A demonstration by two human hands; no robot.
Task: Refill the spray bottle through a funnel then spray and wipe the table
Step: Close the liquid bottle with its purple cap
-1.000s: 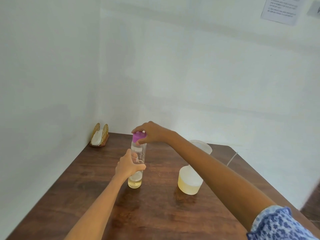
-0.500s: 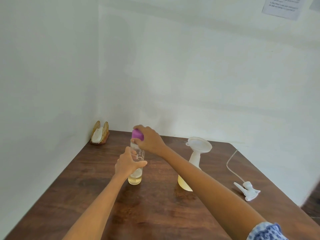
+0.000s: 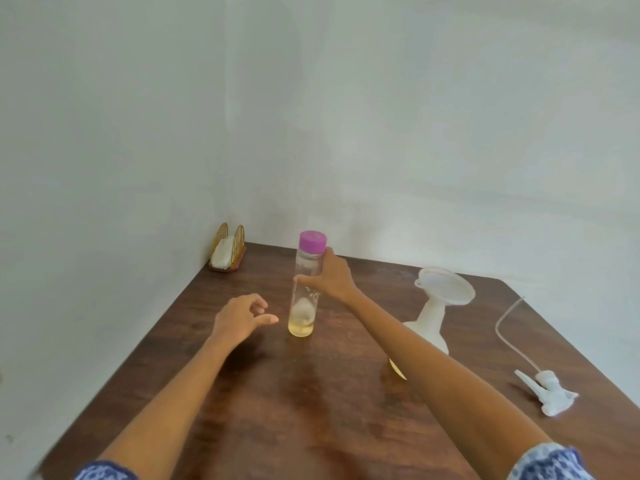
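Currently, as I log it from the head view: my right hand (image 3: 332, 277) has its fingers (image 3: 306, 280) wrapped round the upper middle of the clear bottle (image 3: 304, 299), which stands upright on the desk (image 3: 242, 393) with a purple cap (image 3: 312, 241) on and a little yellowish liquid at the bottom. My left hand (image 3: 242, 315) sits just beside the bottle, fingers loosely curled, spread, holding nothing. Half a second ago that hand gripped the bottle and the right covered the cap. White funnel (image 3: 446, 289) sits in the spray bottle (image 3: 431, 327); spray head (image 3: 550, 393) lies well right.
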